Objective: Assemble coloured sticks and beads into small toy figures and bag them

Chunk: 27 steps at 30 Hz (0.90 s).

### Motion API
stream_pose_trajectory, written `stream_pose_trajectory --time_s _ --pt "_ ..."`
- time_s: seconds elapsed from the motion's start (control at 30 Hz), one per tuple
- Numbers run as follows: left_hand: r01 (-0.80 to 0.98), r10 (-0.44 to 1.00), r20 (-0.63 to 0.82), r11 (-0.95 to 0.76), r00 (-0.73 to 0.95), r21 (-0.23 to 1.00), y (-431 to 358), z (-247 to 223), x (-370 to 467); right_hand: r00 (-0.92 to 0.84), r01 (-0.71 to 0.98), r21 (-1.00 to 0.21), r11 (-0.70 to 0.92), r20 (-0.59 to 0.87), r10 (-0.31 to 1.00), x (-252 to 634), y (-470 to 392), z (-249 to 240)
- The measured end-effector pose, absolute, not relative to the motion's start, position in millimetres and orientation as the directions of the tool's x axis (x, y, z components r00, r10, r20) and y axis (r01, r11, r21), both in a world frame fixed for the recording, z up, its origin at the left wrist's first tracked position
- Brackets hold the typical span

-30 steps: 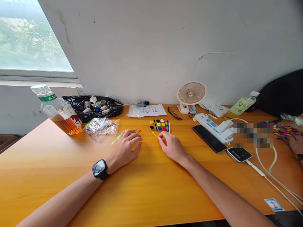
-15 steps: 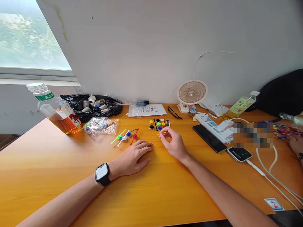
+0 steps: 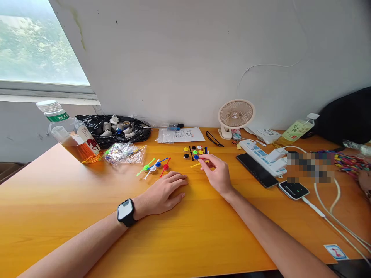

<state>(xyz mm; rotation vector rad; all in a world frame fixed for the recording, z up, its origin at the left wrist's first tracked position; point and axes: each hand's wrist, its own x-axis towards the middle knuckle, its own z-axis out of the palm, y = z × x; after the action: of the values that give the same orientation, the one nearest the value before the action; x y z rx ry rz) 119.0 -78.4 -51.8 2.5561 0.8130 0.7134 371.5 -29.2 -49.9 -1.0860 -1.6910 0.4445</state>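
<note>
My left hand (image 3: 165,191) lies palm down on the table with its fingers stretched out, holding nothing. Just beyond it are several assembled spinners: a green arrow spinner (image 3: 146,167), a blue one (image 3: 158,164), a white one (image 3: 152,168) and a red one (image 3: 166,167). My right hand (image 3: 218,173) has its thumb and forefinger brought together beside a blue round base (image 3: 196,157); what is between the tips is hidden. A yellow arrow (image 3: 195,165) shows beneath those fingers. Around them sit a black base (image 3: 186,156), a yellow base (image 3: 186,149) and a black arrow (image 3: 191,153).
A tea bottle (image 3: 77,141) and a plastic packet (image 3: 124,153) are on the left, before a black bag (image 3: 136,133). A fan (image 3: 237,114) stands behind. To the right are a phone (image 3: 256,170), a power strip (image 3: 257,156) and another person's hand (image 3: 364,181).
My right hand has shifted slightly to the right, its fingertips now near the blue base. The yellow arrow, pinched before, now shows lower, under the fingers. My left hand stays put.
</note>
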Motion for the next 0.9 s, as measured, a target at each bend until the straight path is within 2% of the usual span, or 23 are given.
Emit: stream_pose_trajectory --time_s 0.2,0.47,0.67,0.8,0.9 --pt "0.428 0.613 0.366 -0.77 0.7 0.472 -78.5 -51.9 119.3 -0.094 0.396 -0.752 0.528 0.538 0.838 372.0 -26.6 -55.4" --pt "0.448 0.629 0.344 -0.757 0.697 0.476 -78.9 -51.7 118.9 -0.185 0.409 -0.669 0.621 0.606 0.774 369.0 -32.6 -48.9" --pt "0.432 0.62 0.375 -0.767 0.689 0.476 -78.6 -52.7 118.9 -0.103 0.474 -0.672 0.569 0.6 0.794 374.9 -30.1 -48.9" --pt "0.437 0.622 0.37 -0.766 0.691 0.472 -78.3 -53.4 118.6 -0.051 0.543 -0.622 0.565 0.647 0.761 377.8 -27.5 -47.2" --pt "0.435 0.623 0.362 -0.762 0.693 0.479 -78.3 -53.8 118.2 -0.025 0.524 -0.628 0.575 0.664 0.748 378.1 -26.2 -45.6"
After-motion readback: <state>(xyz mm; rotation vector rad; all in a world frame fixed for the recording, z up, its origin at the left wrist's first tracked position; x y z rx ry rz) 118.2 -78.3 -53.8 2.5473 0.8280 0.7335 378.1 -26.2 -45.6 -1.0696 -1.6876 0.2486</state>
